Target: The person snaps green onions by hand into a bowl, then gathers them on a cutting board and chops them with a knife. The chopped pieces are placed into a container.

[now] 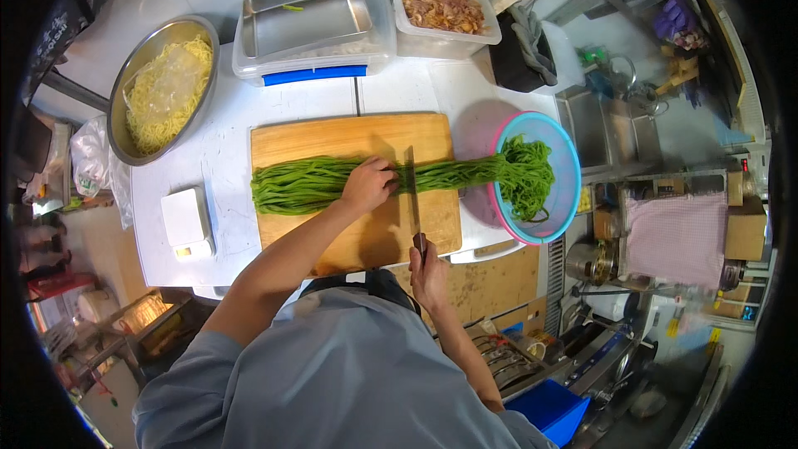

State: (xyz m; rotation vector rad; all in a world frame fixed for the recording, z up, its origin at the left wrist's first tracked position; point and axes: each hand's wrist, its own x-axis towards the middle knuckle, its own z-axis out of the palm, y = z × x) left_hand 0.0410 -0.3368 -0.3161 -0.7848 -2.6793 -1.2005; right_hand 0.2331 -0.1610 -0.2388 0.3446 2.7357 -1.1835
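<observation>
Long green vegetable strands [299,184], which look like bean pods or stems, lie in a bundle across a wooden cutting board [349,134]. My left hand [372,184] presses down on the bundle with its fingers curled. Held by its dark handle, a kitchen knife [413,193] is in my right hand [429,274]. Its blade crosses the strands just right of my left fingertips; whether it has cut through them cannot be seen. Beyond the blade, the strands run off the board into a blue-and-pink plastic basin [564,199], where a tangled green heap [525,178] rests.
A steel bowl of yellow noodles [168,100] stands at the left, above a white kitchen scale [187,218]. Along the back are a steel tray [305,22] on a lidded plastic box [380,31], a tub of brownish shreds [442,9] and a black container [517,62]. A sink [583,121] lies right.
</observation>
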